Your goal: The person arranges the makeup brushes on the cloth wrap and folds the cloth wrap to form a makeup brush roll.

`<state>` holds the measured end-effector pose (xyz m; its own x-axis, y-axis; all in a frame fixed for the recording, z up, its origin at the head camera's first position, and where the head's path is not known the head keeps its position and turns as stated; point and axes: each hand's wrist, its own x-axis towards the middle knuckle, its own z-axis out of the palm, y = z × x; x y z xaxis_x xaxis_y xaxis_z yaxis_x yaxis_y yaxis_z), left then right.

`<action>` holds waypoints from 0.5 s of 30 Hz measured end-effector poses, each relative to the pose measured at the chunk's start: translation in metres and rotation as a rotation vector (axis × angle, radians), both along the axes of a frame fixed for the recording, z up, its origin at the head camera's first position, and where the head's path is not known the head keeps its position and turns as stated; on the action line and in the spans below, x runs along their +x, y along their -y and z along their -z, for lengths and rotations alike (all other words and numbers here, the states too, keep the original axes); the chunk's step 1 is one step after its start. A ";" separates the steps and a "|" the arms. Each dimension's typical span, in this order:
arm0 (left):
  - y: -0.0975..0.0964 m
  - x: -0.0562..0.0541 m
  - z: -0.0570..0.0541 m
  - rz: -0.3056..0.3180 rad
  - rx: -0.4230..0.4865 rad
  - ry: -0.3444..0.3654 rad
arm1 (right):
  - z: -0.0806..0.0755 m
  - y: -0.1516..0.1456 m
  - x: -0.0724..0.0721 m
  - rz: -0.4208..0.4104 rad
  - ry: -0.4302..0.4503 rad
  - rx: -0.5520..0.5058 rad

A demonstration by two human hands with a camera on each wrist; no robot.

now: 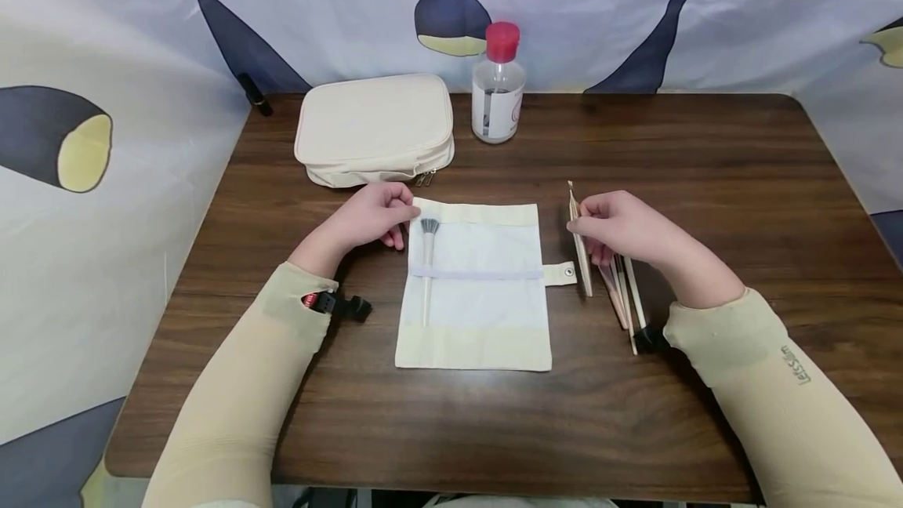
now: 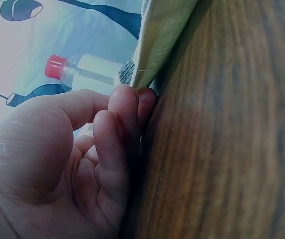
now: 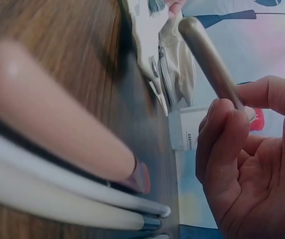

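Note:
A cream fabric brush roll (image 1: pixel 480 347) lies unfolded at the middle of the table, its snap tab pointing right. One makeup brush (image 1: pixel 427 257) is tucked into its left side, grey bristles toward the top. My left hand (image 1: pixel 381 214) pinches the roll's upper left corner; in the left wrist view the fingertips (image 2: pixel 124 97) meet at the cloth edge. Just right of the tab, my right hand (image 1: pixel 624 226) holds a slim makeup brush (image 1: pixel 583 265) between thumb and fingers. Its champagne-coloured handle (image 3: pixel 209 57) shows in the right wrist view. Several brushes (image 1: pixel 624 296) lie under that hand.
Behind the roll sits a cream zipped case (image 1: pixel 374 120). A clear bottle (image 1: pixel 497 100) with a red cap stands beside it near the back edge. A small black tube (image 1: pixel 254 94) is at the back left corner. Printed fabric hangs behind the wooden table (image 1: pixel 705 147).

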<state>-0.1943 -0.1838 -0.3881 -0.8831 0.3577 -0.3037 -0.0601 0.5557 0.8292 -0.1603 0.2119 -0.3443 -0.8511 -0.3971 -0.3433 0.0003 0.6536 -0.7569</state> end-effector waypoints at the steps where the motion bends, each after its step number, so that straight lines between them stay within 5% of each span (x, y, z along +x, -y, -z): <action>1: 0.000 0.000 0.000 0.002 -0.001 -0.002 | 0.000 0.000 0.000 0.000 -0.003 -0.011; 15: 0.002 -0.001 -0.002 0.003 0.014 0.001 | -0.005 0.008 0.000 0.108 0.036 -0.236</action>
<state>-0.1958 -0.1857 -0.3857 -0.8816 0.3646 -0.2996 -0.0593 0.5443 0.8368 -0.1608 0.2036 -0.3394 -0.8821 -0.3770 -0.2824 0.0901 0.4535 -0.8867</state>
